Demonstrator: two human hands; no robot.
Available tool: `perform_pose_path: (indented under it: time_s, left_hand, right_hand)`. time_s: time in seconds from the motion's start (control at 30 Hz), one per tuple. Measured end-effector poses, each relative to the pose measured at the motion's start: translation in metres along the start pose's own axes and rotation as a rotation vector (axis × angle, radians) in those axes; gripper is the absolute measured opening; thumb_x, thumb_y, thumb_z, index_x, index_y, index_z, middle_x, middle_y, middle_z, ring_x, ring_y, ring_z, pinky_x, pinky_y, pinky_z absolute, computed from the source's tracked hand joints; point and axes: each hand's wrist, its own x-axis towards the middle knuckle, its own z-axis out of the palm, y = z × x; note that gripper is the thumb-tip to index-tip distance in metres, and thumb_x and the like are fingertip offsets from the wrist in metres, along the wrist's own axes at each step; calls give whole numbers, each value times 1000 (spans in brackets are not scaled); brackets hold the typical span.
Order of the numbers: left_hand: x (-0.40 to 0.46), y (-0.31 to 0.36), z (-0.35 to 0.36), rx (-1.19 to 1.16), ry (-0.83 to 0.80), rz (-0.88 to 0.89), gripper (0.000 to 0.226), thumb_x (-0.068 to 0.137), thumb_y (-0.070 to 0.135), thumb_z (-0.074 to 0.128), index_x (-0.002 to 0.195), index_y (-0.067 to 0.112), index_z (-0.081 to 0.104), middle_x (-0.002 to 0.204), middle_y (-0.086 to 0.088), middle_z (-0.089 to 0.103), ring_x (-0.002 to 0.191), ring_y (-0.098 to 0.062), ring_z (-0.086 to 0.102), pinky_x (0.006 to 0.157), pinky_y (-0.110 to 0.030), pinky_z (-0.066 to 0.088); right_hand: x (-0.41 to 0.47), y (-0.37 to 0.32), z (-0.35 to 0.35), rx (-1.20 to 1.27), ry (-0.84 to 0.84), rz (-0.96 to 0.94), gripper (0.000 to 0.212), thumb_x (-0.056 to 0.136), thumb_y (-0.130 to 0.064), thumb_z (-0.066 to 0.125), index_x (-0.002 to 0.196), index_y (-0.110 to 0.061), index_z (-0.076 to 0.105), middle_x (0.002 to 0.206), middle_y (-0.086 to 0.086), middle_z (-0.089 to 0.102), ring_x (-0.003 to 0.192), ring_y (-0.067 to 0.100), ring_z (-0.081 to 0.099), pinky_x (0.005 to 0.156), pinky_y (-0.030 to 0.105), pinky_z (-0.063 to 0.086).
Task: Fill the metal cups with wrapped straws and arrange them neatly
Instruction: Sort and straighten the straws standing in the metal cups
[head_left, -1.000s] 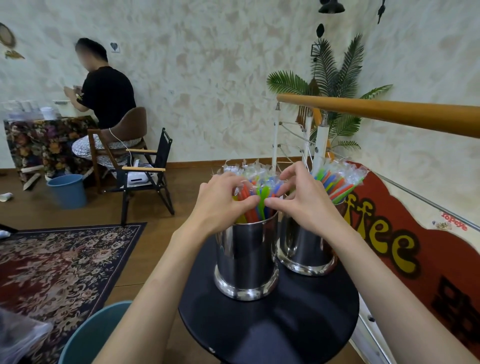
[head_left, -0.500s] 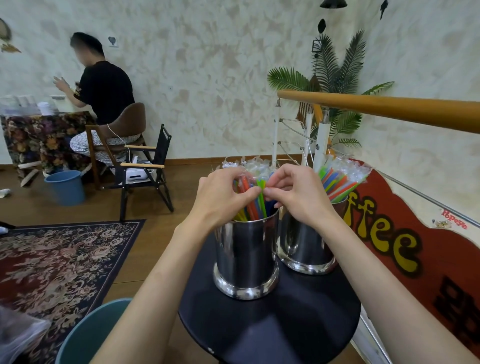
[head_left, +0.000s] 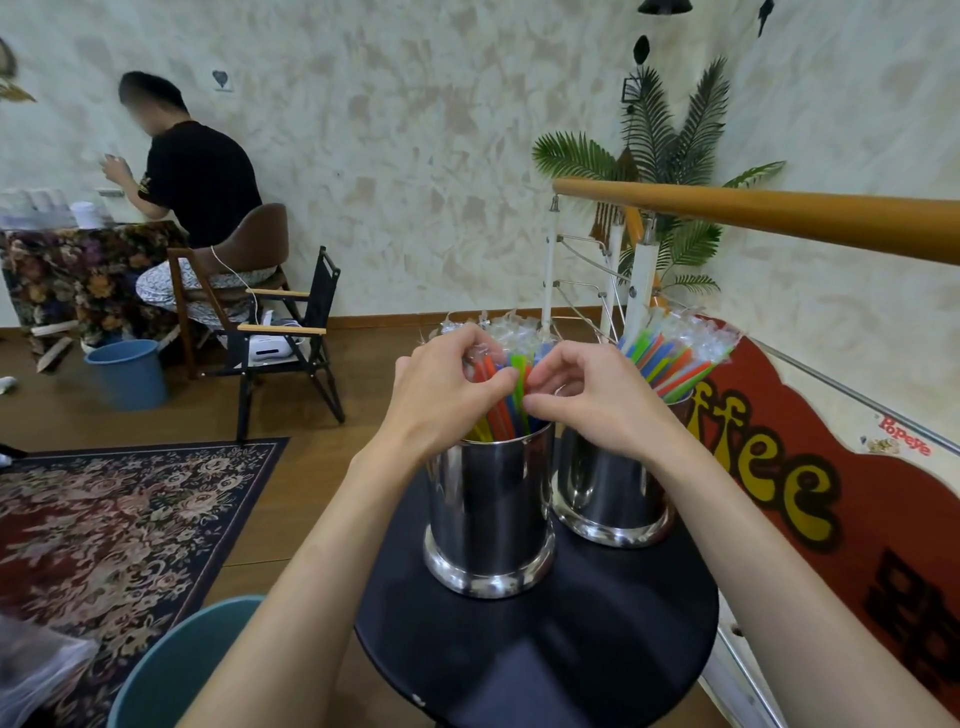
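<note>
Your left hand (head_left: 441, 387) and right hand (head_left: 587, 395) pinch wrapped straws (head_left: 511, 387) standing in the near metal cup (head_left: 488, 512) on the round black table (head_left: 571, 654); a second filled cup (head_left: 608, 493) stands just right.

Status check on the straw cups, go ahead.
Left hand and right hand both pinching straws in near cup. Far cup full, leaning right. Nothing blocking.

**One head-worn view, looking forward and down**

A single wide-angle camera sits at the person's head, close above a small round black table (head_left: 545, 654), facing a textured wall (head_left: 415, 156) beyond. A wooden handrail (head_left: 779, 213) crosses on the right. No second view overlaps it.
</note>
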Motion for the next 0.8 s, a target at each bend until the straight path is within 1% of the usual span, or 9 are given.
perform_pose_path:
  time_s: [0.07,0.17,0.23,0.37,0.53,0.6,0.67,0.73,0.8]
  left_hand:
    - [0,1,1,1,9,8,16,85,36,75,86,28,62,79,13,62,82,-14,60,94,-54,46]
    - [-1,2,0,8,-1,25,18,86,36,75,93,28,60,84,11,64,86,-17,61,96,-53,45]
    - [-2,3,0,8,-13,39,19,87,36,75,96,26,63,86,9,65,87,-20,63,94,-54,47]
    - [-2,3,-1,-27,-27,48,16,87,35,76,94,24,65,84,4,66,86,-23,62,93,-55,47]
    - [-1,-1,-6,-78,-30,57,22,86,35,78,100,20,69,93,1,68,93,-23,63,94,-53,49]
    - [-1,-4,-9,-108,-17,68,24,84,35,80,101,20,71,96,2,70,93,-21,65,89,-51,52]
    - [-2,-8,-13,-135,-7,78,25,83,32,82,104,21,72,97,6,71,93,-18,66,85,-50,55]
    - [-3,-11,-16,-145,-6,87,26,83,30,83,105,25,70,91,10,71,91,-16,66,83,-48,56]
    - [-3,-14,-19,-138,-1,91,27,81,29,85,100,36,67,81,13,71,86,-15,66,80,-41,55]
  right_hand:
    - [-1,-1,1,-27,-31,-5,21,78,-19,86,88,-23,68,81,-6,72,77,6,69,73,23,56]
    - [-2,-1,5,-82,13,-25,22,78,-17,86,84,-22,65,78,-6,69,73,4,67,69,20,54]
    - [-2,-3,7,-105,7,-35,23,78,-18,86,82,-22,64,79,-6,69,74,7,67,69,23,56]
    - [0,-3,11,-173,36,-53,25,81,-16,84,78,-24,60,78,-8,66,74,9,64,70,26,54]
    - [0,-4,10,-195,55,-129,20,86,-12,75,82,-23,59,78,-10,62,71,3,58,61,15,43]
    - [1,-8,6,-163,105,-198,17,89,-11,71,86,-23,59,82,-12,63,76,2,59,65,12,43]
    - [3,-13,1,-115,164,-274,14,93,-11,69,91,-23,63,85,-16,63,79,-3,59,69,9,43]
    - [4,-17,0,-93,227,-334,15,95,-8,66,95,-23,70,84,-21,61,79,-9,56,70,7,41]
    - [6,-20,-1,-92,268,-380,17,96,-6,64,100,-18,75,88,-21,62,81,-12,56,73,6,40]
